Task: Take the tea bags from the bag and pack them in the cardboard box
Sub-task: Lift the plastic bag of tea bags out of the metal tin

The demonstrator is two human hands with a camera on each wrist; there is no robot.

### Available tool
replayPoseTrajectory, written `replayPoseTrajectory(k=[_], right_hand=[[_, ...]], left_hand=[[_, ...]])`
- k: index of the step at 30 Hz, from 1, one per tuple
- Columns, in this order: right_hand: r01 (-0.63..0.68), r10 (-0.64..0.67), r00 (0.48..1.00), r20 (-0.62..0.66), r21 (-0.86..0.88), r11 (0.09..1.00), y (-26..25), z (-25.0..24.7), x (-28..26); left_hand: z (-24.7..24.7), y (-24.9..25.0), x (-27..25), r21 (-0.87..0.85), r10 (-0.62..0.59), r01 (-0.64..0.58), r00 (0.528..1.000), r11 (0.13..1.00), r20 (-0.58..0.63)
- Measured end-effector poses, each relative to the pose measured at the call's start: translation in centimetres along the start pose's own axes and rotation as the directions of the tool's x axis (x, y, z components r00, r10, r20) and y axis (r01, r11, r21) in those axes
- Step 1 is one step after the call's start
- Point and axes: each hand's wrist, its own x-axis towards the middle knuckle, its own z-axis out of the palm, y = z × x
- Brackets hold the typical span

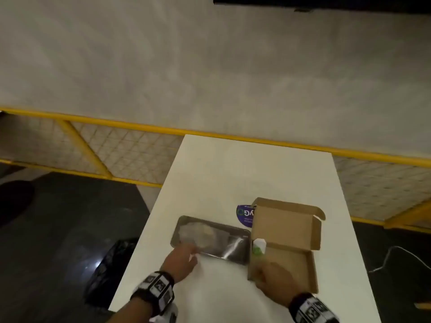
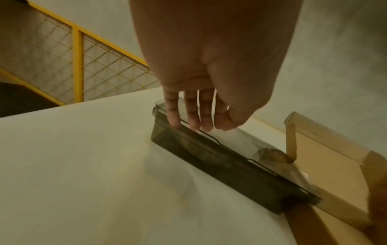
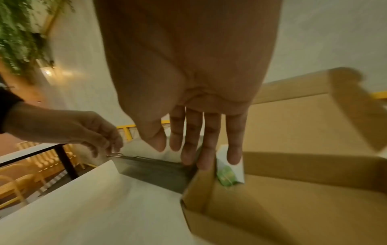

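Head view: the bag [image 1: 211, 238] is pinched by the left hand [image 1: 180, 259], the tea bag [image 1: 258, 246] released by the straight-fingered right hand [image 1: 271, 275]; toppling onto the surface [image 1: 233, 171] is risked.

Bag [image 1: 211, 238]: a dark, translucent, flat rectangular packet lying on the table, long side running left to right, pale contents showing through its left half; its right end sits just beside the box's left wall.
Cardboard box [image 1: 285, 257]: plain brown, open, lid flap standing up at the far side, set right of the bag near the table's near edge.
Tea bag [image 1: 258, 247]: one white sachet with green print, upright against the box's left inner wall.
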Motion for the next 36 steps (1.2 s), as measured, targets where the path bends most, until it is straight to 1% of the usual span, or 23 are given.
replayPoseTrajectory(k=[1,3,4,7,8,10,12,13,15,18,19,22,24,28,30,32,33,34,35,36], right_hand=[[0.040,-0.041,0.998,-0.048,-0.022,0.999,-0.9,-0.2,1.3],[0.109,-0.122,0.982,-0.148,-0.091,0.990,-2.7,-0.8,3.3],[0.159,-0.186,0.955,-0.231,-0.132,0.978,-3.8,-1.1,4.2],[0.192,-0.291,0.901,-0.323,-0.305,0.933,-6.0,-1.1,6.4],[0.188,-0.275,0.913,-0.301,-0.287,0.939,-6.5,-1.1,7.1],[0.153,-0.204,0.959,-0.198,-0.246,0.957,-7.3,-1.1,8.0],[0.139,-0.178,0.979,-0.103,-0.306,0.942,-7.5,-0.4,8.3],[0.129,-0.164,0.983,-0.080,-0.332,0.935,-7.6,-0.1,8.3],[0.100,-0.140,0.986,-0.092,-0.345,0.933,-7.7,0.7,8.3],[0.072,-0.119,0.983,-0.141,-0.305,0.950,-7.9,1.3,8.3],[0.074,-0.119,0.983,-0.141,-0.292,0.954,-7.9,1.2,8.3],[0.105,-0.130,0.988,-0.082,-0.259,0.960,-7.8,0.8,8.2],[0.119,-0.136,0.989,-0.056,-0.244,0.963,-7.6,0.3,8.2],[0.159,-0.176,0.982,-0.068,-0.206,0.966,-7.4,-1.3,7.8],[0.186,-0.205,0.973,-0.109,-0.162,0.969,-7.3,-2.4,7.6],[0.175,-0.191,0.967,-0.170,-0.108,0.979,-7.1,-3.3,7.7],[0.164,-0.179,0.962,-0.206,-0.087,0.983,-7.0,-3.7,7.8],[0.157,-0.170,0.955,-0.244,-0.071,0.985,-7.0,-4.1,8.1],[0.151,-0.161,0.947,-0.280,-0.056,0.987,-6.9,-4.4,8.4],[0.143,-0.151,0.938,-0.311,-0.050,0.988,-6.8,-4.7,8.7]], left_hand=[[0.1,-0.1,0.6,-0.012,0.036,-0.037,0.999,0.999,-0.035],[0.1,0.2,1.7,0.029,0.075,-0.073,0.996,0.997,-0.051],[-0.1,0.6,2.1,0.062,0.083,-0.080,0.995,0.995,-0.057],[0.4,0.7,3.7,0.230,0.151,-0.136,0.987,0.964,-0.051],[0.5,0.6,4.0,0.301,0.153,-0.138,0.988,0.944,-0.028],[0.5,0.5,4.7,0.410,0.149,-0.143,0.989,0.901,0.018],[0.6,0.5,5.0,0.445,0.158,-0.154,0.987,0.882,0.030],[0.7,0.4,5.0,0.455,0.171,-0.163,0.985,0.875,0.024],[0.6,0.4,5.1,0.449,0.200,-0.187,0.980,0.874,0.017],[0.4,0.1,5.0,0.408,0.208,-0.204,0.978,0.890,0.036],[0.3,0.0,4.9,0.410,0.209,-0.209,0.977,0.888,0.045],[0.2,-0.3,4.6,0.406,0.247,-0.241,0.968,0.882,0.039],[-0.2,-0.6,4.4,0.414,0.310,-0.291,0.951,0.863,0.022],[-1.5,-0.9,4.5,0.416,0.469,-0.419,0.883,0.807,-0.020],[-2.4,-0.9,4.4,0.401,0.522,-0.442,0.845,0.803,-0.114],[-3.2,-0.6,4.2,0.386,0.521,-0.403,0.806,0.830,-0.281],[-3.6,-0.5,3.9,0.372,0.484,-0.350,0.789,0.860,-0.379],[-3.8,-0.6,3.7,0.336,0.416,-0.277,0.777,0.900,-0.472],[-3.9,-0.8,3.4,0.280,0.326,-0.200,0.776,0.939,-0.539],[-3.8,-1.1,3.3,0.226,0.242,-0.133,0.788,0.965,-0.566]])
